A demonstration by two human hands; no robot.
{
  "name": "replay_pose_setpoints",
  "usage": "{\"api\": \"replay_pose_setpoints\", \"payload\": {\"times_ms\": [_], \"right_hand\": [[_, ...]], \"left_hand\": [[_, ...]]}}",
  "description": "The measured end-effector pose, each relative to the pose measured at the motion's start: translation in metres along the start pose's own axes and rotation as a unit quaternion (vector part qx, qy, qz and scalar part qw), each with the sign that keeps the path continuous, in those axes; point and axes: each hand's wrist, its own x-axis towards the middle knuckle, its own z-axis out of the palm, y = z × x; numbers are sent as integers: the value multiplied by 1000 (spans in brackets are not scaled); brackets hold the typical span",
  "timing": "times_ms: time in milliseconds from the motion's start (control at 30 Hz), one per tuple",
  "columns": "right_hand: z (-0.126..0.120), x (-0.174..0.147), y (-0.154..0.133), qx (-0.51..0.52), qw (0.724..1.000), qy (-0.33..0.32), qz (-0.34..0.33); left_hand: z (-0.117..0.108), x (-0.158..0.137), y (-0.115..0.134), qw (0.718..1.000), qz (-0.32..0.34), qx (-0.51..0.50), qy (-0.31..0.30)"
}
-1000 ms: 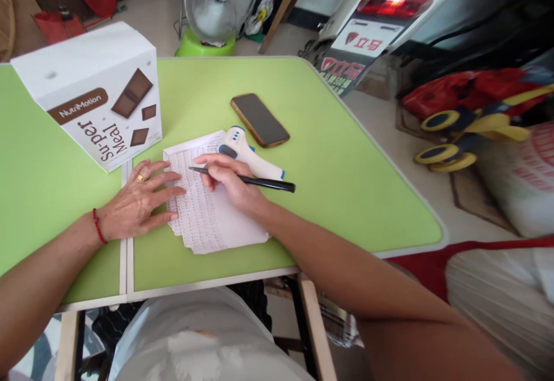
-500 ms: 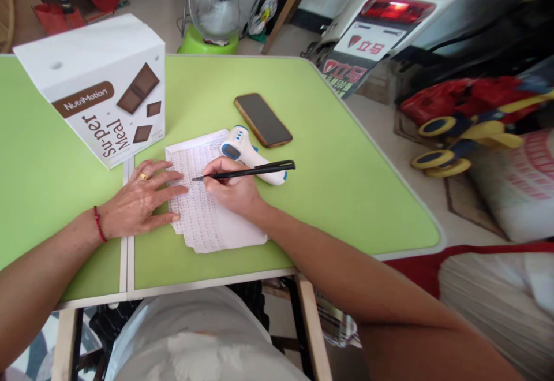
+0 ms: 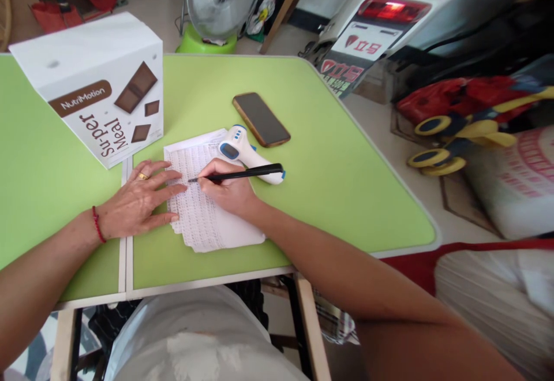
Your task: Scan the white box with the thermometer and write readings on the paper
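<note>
A stack of paper [image 3: 216,225] covered in rows of handwriting lies on the green table [image 3: 329,196]. My left hand [image 3: 145,199] rests flat over its left edge, fingers spread; a ring and a red bracelet show on it. Closed around a black pen [image 3: 251,172], my right hand [image 3: 229,187] sits on the paper with the tip at the written rows. A white and blue infrared thermometer [image 3: 251,153] lies across the paper's upper right corner, partly behind the right hand and pen. Just beyond it is a dark phone [image 3: 262,119] in a brown case.
A white NutriMotion box [image 3: 99,92] stands at the table's left. Past the far edge are a fan [image 3: 227,0] on a green stool [image 3: 208,43] and a white scooter [image 3: 389,17]. Yellow-and-blue wheels [image 3: 437,144] and a sack [image 3: 515,179] are on the right.
The pen has tilted a little, its back end swinging down and left, and its tip has shifted slightly on the paper. My left hand stays in place; the whole view has shifted slightly.
</note>
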Motion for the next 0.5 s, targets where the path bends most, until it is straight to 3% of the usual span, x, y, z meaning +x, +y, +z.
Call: {"api": "replay_pose_setpoints", "payload": {"times_ms": [500], "right_hand": [[0,1,3,18,999,-7,-35]], "left_hand": [[-1,0,0,1000,6,10,-4]]}}
